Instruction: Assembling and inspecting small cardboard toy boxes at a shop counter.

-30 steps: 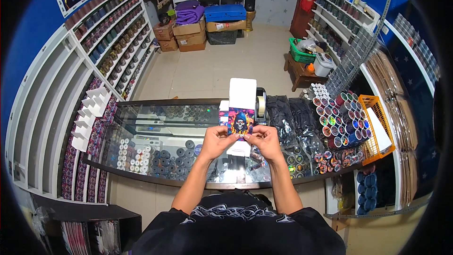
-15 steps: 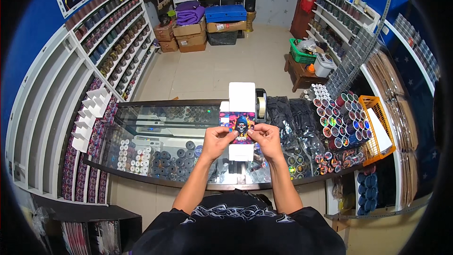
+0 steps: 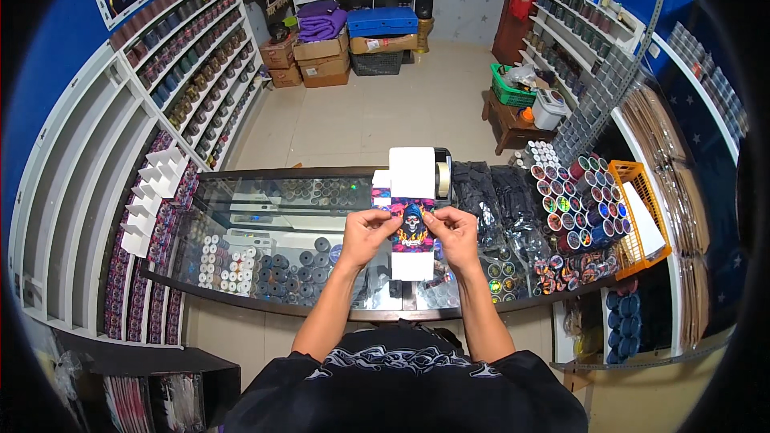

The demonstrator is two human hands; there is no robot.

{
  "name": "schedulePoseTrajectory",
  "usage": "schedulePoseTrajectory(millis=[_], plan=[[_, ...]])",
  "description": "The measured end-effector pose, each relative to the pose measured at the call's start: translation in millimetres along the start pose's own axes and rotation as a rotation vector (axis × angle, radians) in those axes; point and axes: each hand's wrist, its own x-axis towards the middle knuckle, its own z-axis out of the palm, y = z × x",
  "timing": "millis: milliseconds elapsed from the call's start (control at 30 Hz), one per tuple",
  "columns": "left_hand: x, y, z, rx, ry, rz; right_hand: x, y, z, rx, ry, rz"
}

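Observation:
A small printed cardboard box [image 3: 412,232] with a hooded skull picture is held between my two hands, above the glass counter. Its white flaps stick out at the far end and at the near end. My left hand [image 3: 370,232] pinches the box's left edge, thumb over the printed face. On the opposite edge my right hand [image 3: 451,234] grips it the same way. Just beyond the box, partly hidden by its far flap, stands a tape dispenser [image 3: 443,179] with a pale roll.
The glass counter [image 3: 241,216] holds white spools [image 3: 220,266] and dark spools [image 3: 286,277] on the left. To the right lie black plastic-wrapped packs [image 3: 513,208], stacked round-topped spools [image 3: 573,200] and an orange crate [image 3: 651,252]. Folded white box pieces [image 3: 152,192] stand at the far left.
The box has shifted slightly toward me and its face has tilted, with the side flaps drawn in. Both hands keep hold of its edges.

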Motion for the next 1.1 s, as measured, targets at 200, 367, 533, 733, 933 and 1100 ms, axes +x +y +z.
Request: schedulePoseTrajectory(millis=[200, 367, 533, 733, 933, 1100], plan=[[-1, -3, -3, -0.004, -0.016, 0.072, 3, 2, -4, 0.027, -0.093, 0.104], [-1, 3, -4, 0.002, -0.050, 0.032, 4, 9, -5, 0.097, 0.017, 0.051], [0, 3, -6, -0.100, -0.041, 0.013, 2, 10, -8, 0.091, -0.022, 0.008], [-2, 2, -9, -0.026, -0.014, 0.094, 0, 3, -11, 0.070, -0.067, 0.096], [-4, 5, -9, -0.021, -0.010, 0.110, -3, -9, -6, 0.152, -0.042, 0.149], [-7, 7, -9, 0.048, 0.004, 0.093, -2, 2, -7, 0.020, -0.043, 0.068]])
